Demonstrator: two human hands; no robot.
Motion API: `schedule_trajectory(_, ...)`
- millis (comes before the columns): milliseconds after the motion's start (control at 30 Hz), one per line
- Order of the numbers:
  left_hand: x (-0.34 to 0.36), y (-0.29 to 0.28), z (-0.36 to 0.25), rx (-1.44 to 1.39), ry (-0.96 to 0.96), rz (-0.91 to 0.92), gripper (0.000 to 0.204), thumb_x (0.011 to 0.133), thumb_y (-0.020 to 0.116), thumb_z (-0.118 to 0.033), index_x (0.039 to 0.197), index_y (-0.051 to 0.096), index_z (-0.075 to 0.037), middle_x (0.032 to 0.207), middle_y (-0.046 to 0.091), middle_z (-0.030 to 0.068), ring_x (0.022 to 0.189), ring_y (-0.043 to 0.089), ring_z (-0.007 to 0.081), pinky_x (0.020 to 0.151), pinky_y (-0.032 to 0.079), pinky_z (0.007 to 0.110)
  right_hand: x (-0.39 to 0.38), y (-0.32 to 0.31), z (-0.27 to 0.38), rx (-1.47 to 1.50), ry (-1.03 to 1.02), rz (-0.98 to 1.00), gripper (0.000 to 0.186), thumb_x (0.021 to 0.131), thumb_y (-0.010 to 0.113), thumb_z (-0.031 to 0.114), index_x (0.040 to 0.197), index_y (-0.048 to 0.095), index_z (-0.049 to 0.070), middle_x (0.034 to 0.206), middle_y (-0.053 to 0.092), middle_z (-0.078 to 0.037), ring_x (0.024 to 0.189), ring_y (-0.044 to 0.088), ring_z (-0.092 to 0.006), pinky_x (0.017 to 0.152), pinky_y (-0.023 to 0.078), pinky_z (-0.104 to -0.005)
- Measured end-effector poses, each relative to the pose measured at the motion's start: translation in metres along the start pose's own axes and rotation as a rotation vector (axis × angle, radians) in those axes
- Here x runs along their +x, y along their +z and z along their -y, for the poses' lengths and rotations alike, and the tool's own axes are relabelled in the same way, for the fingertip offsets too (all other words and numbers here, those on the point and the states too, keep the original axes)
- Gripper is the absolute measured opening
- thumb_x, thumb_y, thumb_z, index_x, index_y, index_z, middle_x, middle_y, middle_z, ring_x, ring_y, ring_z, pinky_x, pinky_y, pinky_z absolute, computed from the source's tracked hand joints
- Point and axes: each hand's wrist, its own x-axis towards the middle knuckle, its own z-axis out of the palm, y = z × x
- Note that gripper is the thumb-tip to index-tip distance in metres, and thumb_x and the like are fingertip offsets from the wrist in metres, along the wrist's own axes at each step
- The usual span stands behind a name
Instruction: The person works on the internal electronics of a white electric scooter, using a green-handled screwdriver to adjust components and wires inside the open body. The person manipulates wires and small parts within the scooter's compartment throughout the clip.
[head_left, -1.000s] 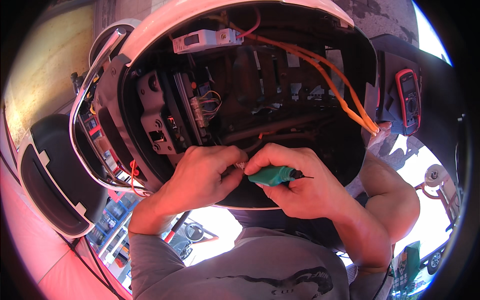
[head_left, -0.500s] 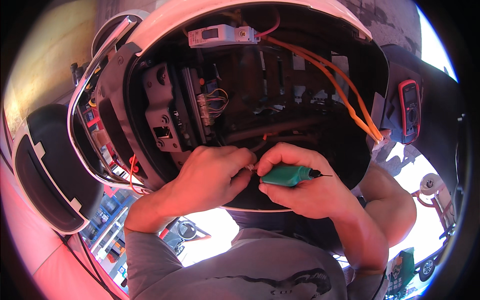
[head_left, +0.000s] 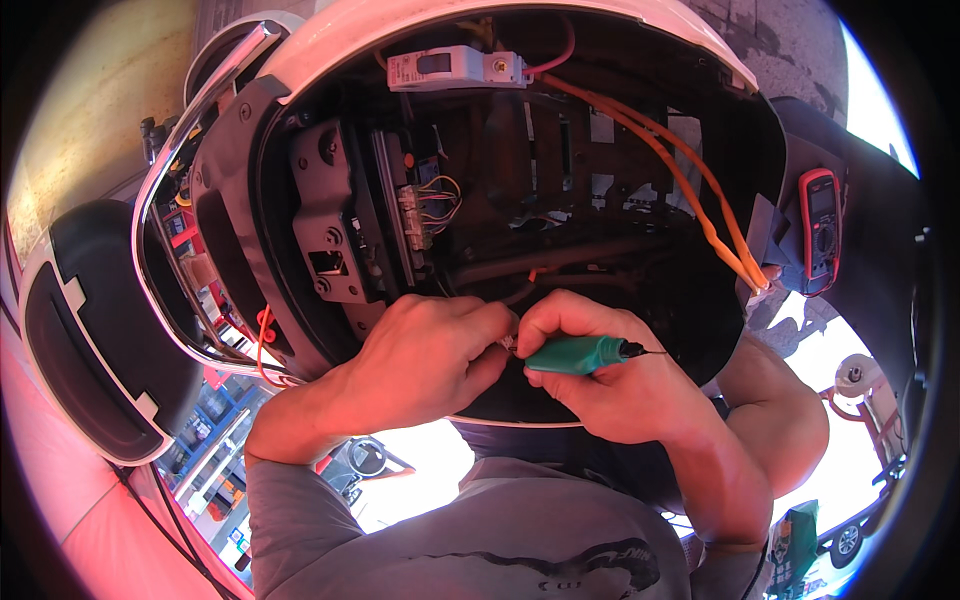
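My left hand is closed, with thumb and forefinger pinching a small pale piece that looks like a connector. Most of that piece is hidden by the fingers. Right beside it, my right hand grips a green, bottle-shaped tool lying level across the fingers. A black collar and a thin dark rod stick out of the tool's right end. The right fingertips meet the pale piece, so both hands almost touch. They are over the near rim of an open, dark compartment in a white-edged vehicle body.
A white circuit breaker sits at the compartment's far edge. Orange cables run from it to the right rim. Thin wires leave a white connector block beside a metal bracket. A red-edged multimeter rests at the right.
Both hands keep the same hold, with only a slight shift. The view has moved a little, so the compartment and breaker appear slightly further right.
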Motion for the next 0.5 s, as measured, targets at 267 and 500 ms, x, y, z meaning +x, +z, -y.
schedule_trajectory(267,-0.0004,0.0003,-0.0001,-0.006,-0.01,-0.009,0.017,0.079,0.073,-0.005,0.094,0.065,-0.001,0.078,0.068,0.0149,0.069,0.069,0.0368,0.057,0.055,0.045,0.0001,-0.0006,0.0003,0.017,0.015,0.004,0.022,0.088,0.065,-0.013,0.102,0.06,0.003,0.097,0.063,-0.002,0.089,0.064,-0.0104,0.079,0.053,-0.0264)
schedule_trajectory(500,0.0,-0.0001,-0.0004,0.0,-0.024,-0.039,0.016,0.08,0.073,-0.005,0.095,0.066,-0.002,0.08,0.069,0.0154,0.069,0.068,0.0381,0.057,0.055,0.045,0.0003,0.0011,-0.0013,0.035,-0.014,-0.033,0.021,0.088,0.065,-0.013,0.102,0.06,0.003,0.096,0.063,-0.002,0.088,0.064,-0.0102,0.08,0.054,-0.0267)
